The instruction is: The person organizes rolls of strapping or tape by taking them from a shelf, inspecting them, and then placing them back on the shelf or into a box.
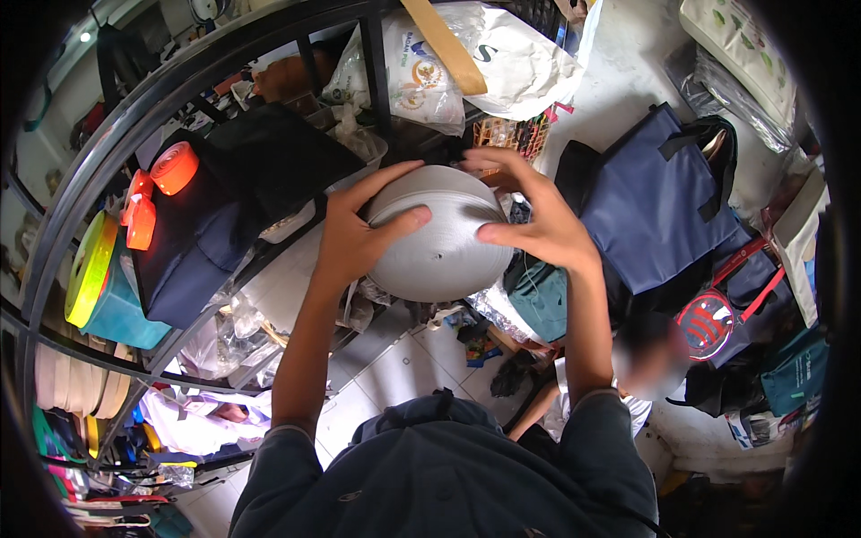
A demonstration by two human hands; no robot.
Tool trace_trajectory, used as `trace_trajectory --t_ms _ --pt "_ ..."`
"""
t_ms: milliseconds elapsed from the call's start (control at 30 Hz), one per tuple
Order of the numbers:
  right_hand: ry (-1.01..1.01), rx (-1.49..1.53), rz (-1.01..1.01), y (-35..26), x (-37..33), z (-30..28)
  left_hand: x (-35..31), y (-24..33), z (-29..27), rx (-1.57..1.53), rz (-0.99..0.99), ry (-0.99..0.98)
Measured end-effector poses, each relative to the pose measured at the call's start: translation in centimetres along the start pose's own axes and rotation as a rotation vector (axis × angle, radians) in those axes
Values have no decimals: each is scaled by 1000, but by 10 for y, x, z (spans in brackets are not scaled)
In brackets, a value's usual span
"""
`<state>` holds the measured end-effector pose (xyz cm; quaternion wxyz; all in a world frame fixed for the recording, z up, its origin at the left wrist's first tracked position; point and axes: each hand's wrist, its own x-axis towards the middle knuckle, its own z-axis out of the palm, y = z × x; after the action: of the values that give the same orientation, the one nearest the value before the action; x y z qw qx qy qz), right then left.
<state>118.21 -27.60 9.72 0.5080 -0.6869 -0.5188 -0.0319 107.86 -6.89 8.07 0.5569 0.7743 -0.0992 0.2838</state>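
Both my hands are around a large round grey roll [439, 260], which looks like tightly wound tape or webbing with fine rings around a small dark centre. My left hand [363, 224] grips its left side, thumb lying across the flat face and fingers over the far edge. On the right side, my right hand [543, 215] has its thumb on the face and its fingers bent around the far rim. A curved line near the far edge may be a second layer; I cannot tell. The underside of the roll is hidden.
A black metal rack [377, 72] curves along the left, holding orange reflective tape rolls [175, 168] and a yellow roll [90, 269]. Plastic bags [421, 72] lie at the far side. Navy bags [659, 211] stand at right. Another person [646, 359] is low at the right.
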Motion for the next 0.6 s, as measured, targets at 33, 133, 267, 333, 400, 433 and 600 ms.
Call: trace_trajectory --t_ms 33,133,267,333,400,433,600 --pt "-85 -5 1 -2 7 -5 4 4 3 47 41 -49" --pt "-381 75 149 -13 23 -15 13 9 7 168 167 -153" --pt "-132 41 77 -11 13 0 18 7 5 197 197 -156" --pt "-61 74 101 -4 7 3 14 4 6 115 138 -87" --pt "38 149 108 8 0 5 3 -14 13 -39 87 35" --pt "108 277 126 11 0 9 -5 -26 17 -110 59 140" --pt "494 707 111 25 -11 38 -19 -31 66 -604 -72 655"
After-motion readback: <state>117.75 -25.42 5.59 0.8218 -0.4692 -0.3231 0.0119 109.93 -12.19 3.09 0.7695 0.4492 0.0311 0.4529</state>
